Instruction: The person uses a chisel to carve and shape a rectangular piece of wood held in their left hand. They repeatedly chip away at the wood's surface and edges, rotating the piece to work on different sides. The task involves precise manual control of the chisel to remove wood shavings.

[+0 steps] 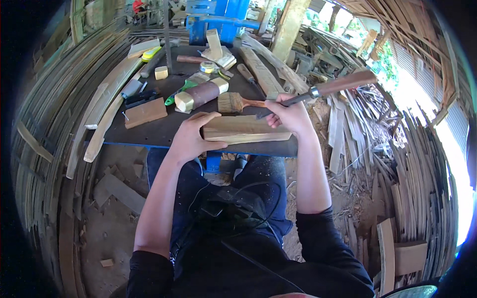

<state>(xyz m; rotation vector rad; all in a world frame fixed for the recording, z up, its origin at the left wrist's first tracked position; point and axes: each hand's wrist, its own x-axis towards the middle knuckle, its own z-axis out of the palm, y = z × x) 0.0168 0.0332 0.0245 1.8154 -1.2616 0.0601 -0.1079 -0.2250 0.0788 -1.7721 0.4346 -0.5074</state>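
A pale wooden block (246, 129) lies along the near edge of the dark table. My left hand (191, 135) is closed around its left end, thumb and fingers on opposite sides. Above the block's right end, my right hand (288, 113) grips a chisel (343, 83) by its metal part. The chisel's wooden handle sticks out up and to the right, and its blade tip points left over the block. Just behind the block lies a wide paintbrush (229, 103) with an orange handle, partly hidden by my right hand.
On the table (149, 136) are a wood block wrapped in brown sheet (202, 96), a tape measure (208, 66), a board with a nail (145, 113) and a second wooden-handled chisel (246, 73). Blue machinery (218, 20) stands behind. Stacked wood strips (422, 179) flank both sides.
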